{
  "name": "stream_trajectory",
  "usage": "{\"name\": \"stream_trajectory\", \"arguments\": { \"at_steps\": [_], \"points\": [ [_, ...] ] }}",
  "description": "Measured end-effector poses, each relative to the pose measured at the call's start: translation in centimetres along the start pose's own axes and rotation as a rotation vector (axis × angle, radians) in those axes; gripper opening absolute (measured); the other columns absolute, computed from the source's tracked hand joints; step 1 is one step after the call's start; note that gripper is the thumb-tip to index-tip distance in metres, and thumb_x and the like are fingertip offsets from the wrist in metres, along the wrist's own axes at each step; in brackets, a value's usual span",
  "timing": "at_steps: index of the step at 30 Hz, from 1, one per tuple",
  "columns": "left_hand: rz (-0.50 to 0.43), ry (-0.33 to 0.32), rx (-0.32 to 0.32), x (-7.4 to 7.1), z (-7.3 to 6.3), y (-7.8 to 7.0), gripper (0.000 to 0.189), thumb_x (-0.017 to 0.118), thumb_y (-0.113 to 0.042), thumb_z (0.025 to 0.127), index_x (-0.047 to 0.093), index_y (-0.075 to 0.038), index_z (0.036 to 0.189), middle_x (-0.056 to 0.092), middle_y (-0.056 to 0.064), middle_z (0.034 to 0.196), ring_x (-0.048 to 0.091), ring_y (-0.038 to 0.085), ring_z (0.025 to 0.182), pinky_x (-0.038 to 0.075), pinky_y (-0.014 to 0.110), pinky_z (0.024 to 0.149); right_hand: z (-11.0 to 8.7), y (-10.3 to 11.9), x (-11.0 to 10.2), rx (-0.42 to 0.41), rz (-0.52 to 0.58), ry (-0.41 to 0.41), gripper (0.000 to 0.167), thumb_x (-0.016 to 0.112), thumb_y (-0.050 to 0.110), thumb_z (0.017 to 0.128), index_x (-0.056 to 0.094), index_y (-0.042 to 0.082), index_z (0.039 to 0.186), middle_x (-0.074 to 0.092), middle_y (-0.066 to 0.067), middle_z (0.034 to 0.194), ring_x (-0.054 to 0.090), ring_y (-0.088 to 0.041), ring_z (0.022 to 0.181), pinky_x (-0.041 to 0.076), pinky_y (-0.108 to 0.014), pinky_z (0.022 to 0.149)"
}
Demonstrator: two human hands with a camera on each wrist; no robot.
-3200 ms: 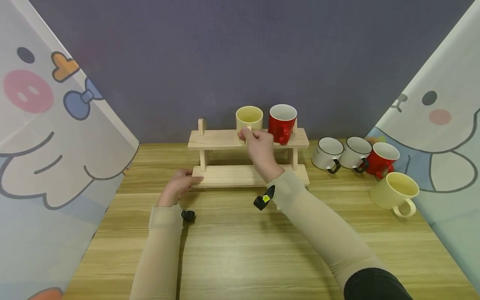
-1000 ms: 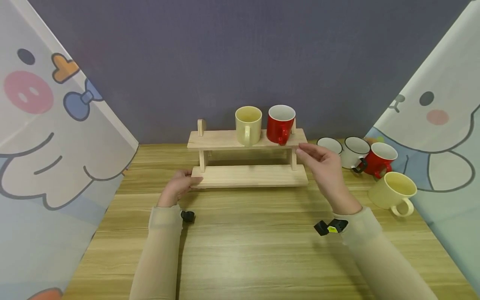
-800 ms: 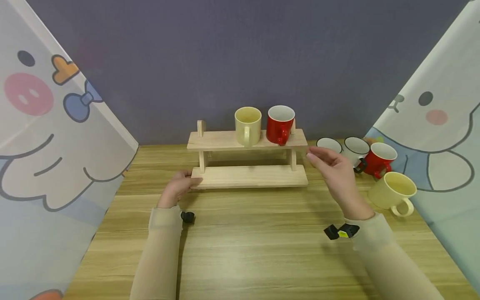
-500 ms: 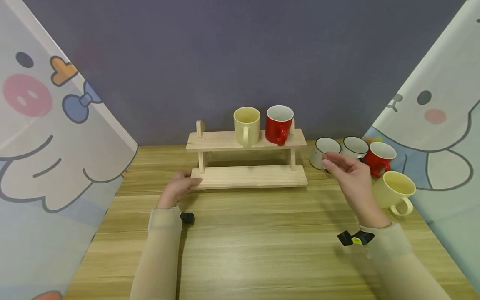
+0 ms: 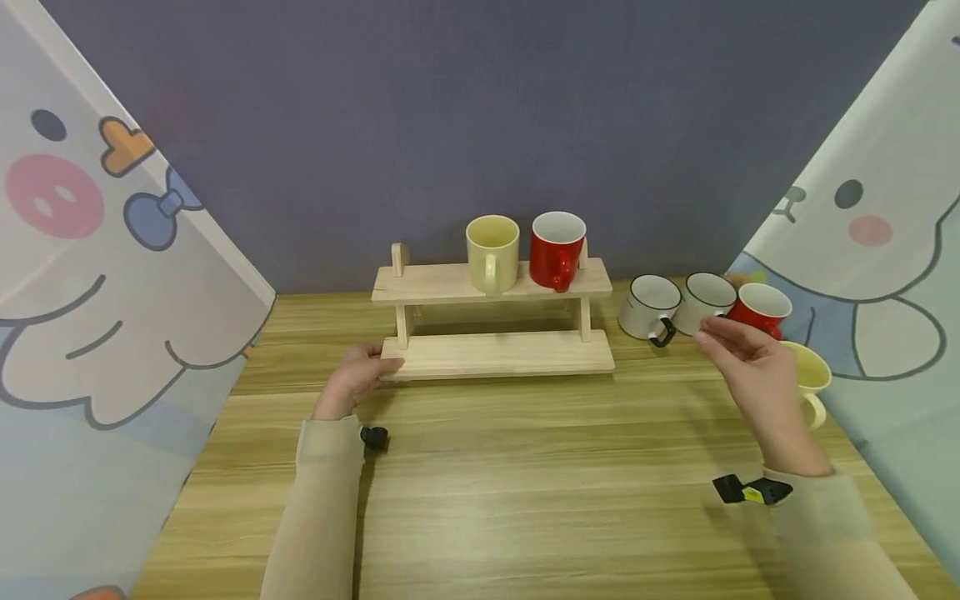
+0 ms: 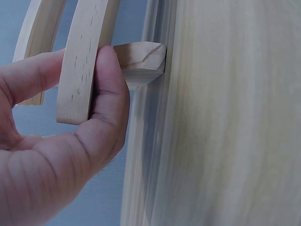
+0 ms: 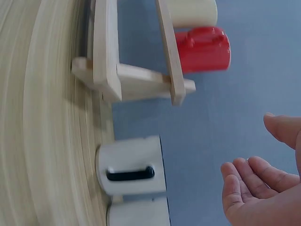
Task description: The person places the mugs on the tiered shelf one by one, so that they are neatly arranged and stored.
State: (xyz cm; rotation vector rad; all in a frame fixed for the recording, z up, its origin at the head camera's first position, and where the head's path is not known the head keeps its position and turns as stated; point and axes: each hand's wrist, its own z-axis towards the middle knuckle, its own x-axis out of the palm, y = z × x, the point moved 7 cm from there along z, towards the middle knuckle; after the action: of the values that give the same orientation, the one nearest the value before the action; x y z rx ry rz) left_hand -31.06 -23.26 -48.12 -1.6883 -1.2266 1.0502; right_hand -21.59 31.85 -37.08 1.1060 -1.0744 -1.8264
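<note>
A two-tier wooden rack (image 5: 495,355) stands against the back wall. My left hand (image 5: 350,380) pinches the left end of its lower board; in the left wrist view, thumb and finger lie on either side of that board (image 6: 79,70). A yellow mug (image 5: 492,254) and a red mug (image 5: 557,254) sit upright on the top board, handles toward me. My right hand (image 5: 765,396) hovers with nothing in it, fingers loosely bent, before the mugs on the right. It partly covers a second yellow mug (image 5: 812,371) in the head view.
Right of the rack, two white mugs with black rims and black handles, the nearer one (image 5: 643,315) and its neighbour (image 5: 696,312), stand beside another red mug (image 5: 761,306). A dark wall (image 5: 337,150) rises behind; printed cartoon panels slant along both sides.
My right hand let go of the yellow mug's handle on the top board, then moved right, past the rack's end, to the mugs on the table. The left hand kept its hold.
</note>
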Motion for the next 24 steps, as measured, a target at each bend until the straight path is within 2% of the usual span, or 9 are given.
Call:
{"name": "stream_trajectory", "arguments": {
  "at_steps": [4, 12, 15, 21, 24],
  "points": [
    [0.0, 0.003, 0.005, 0.1, 0.1, 0.0, 0.06, 0.064, -0.014, 0.103, 0.035, 0.016, 0.146, 0.053, 0.025, 0.131, 0.058, 0.03, 0.112, 0.047, 0.05, 0.1, -0.1, -0.9, -1.7, 0.03, 0.016, -0.025, 0.042, 0.077, 0.014, 0.094, 0.066, -0.004, 0.13, 0.071, 0.012, 0.111, 0.066, 0.001, 0.098, 0.049, -0.01, 0.081],
    [-0.021, 0.016, 0.012, 0.2, 0.3, 0.2, 0.059, 0.063, -0.013, 0.103, 0.035, 0.017, 0.145, 0.053, 0.024, 0.129, 0.059, 0.028, 0.108, 0.048, 0.048, 0.099, -0.8, -2.7, -5.0, 0.076, 0.204, -0.106, 0.043, 0.079, 0.002, 0.09, 0.065, -0.008, 0.129, 0.073, 0.008, 0.106, 0.069, 0.001, 0.093, 0.049, -0.01, 0.08],
    [-0.019, 0.017, 0.011, 0.2, 0.2, 0.2, 0.058, 0.062, -0.013, 0.103, 0.035, 0.017, 0.145, 0.053, 0.024, 0.129, 0.06, 0.027, 0.108, 0.049, 0.047, 0.098, -1.0, -3.4, -6.2, 0.097, 0.209, -0.14, 0.042, 0.079, 0.002, 0.089, 0.066, -0.006, 0.128, 0.073, 0.009, 0.104, 0.069, 0.001, 0.092, 0.049, -0.011, 0.079],
    [-0.04, 0.023, 0.01, 0.2, 0.1, 0.2, 0.055, 0.06, -0.009, 0.104, 0.034, 0.017, 0.145, 0.051, 0.027, 0.131, 0.06, 0.031, 0.11, 0.048, 0.049, 0.1, -1.5, -5.0, -9.3, 0.193, 0.093, -0.238, 0.04, 0.083, 0.011, 0.088, 0.072, 0.003, 0.125, 0.072, 0.015, 0.099, 0.066, 0.004, 0.089, 0.048, -0.008, 0.075],
    [-0.039, 0.026, 0.016, 0.3, 0.1, 0.1, 0.055, 0.06, -0.009, 0.103, 0.034, 0.018, 0.144, 0.052, 0.027, 0.13, 0.061, 0.03, 0.109, 0.048, 0.05, 0.1, -2.0, -5.9, -10.8, 0.252, 0.052, -0.266, 0.044, 0.083, 0.015, 0.088, 0.071, 0.008, 0.129, 0.07, 0.018, 0.099, 0.064, 0.006, 0.09, 0.047, -0.006, 0.074]
  ]
}}
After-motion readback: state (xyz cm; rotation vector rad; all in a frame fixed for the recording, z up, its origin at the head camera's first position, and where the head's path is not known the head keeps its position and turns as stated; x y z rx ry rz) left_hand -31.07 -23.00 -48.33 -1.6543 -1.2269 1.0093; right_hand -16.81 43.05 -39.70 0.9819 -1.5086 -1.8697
